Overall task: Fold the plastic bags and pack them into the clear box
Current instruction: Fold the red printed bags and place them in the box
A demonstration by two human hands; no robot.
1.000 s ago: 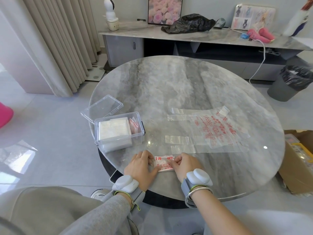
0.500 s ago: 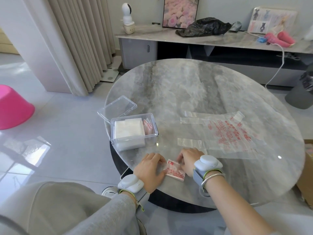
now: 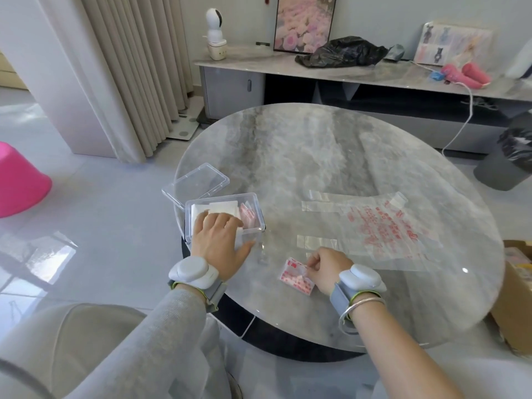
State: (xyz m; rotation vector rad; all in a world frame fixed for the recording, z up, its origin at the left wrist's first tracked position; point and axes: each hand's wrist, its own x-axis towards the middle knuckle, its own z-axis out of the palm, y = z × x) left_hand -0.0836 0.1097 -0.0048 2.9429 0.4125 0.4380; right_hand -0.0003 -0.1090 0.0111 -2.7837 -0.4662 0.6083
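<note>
Left hand [image 3: 218, 240] is on top of the open box [image 3: 259, 217]. Its fingers [image 3: 214, 221] are straight and spread, lying flat on the white stack [image 3: 221, 205] inside and gripping nothing. The thumb looks to sit outside the front wall, but that's hard to confirm through clear plastic.

Right hand [image 3: 325, 269] has its fingers [image 3: 312, 259] curled, pinching the right edge of the folded bag [image 3: 296, 276]. The bag is a small square packet with red print, at the near edge of the counter [image 3: 288, 154], right of the box and well apart from it. I can't tell if it's flat on the surface or slightly lifted.

The box is at the counter's left edge. The white stack fills its left part and red-print packets [image 3: 247, 216] stand on edge in the right part. The lid [image 3: 195, 182] lies just behind it, overhanging the counter edge.

A flat bag [image 3: 374, 226], clear with red print, is spread unfolded on the right half of the counter with its handles pointing left. It lies beyond the right hand and is not touched.

There are white wrist units [image 3: 191, 269] on both wrists and a bracelet [image 3: 359, 308] on the right.

Background: a sideboard [image 3: 259, 59] with a black bag [image 3: 342, 51] on it, and a bin [image 3: 506, 165] on the floor to the right.
</note>
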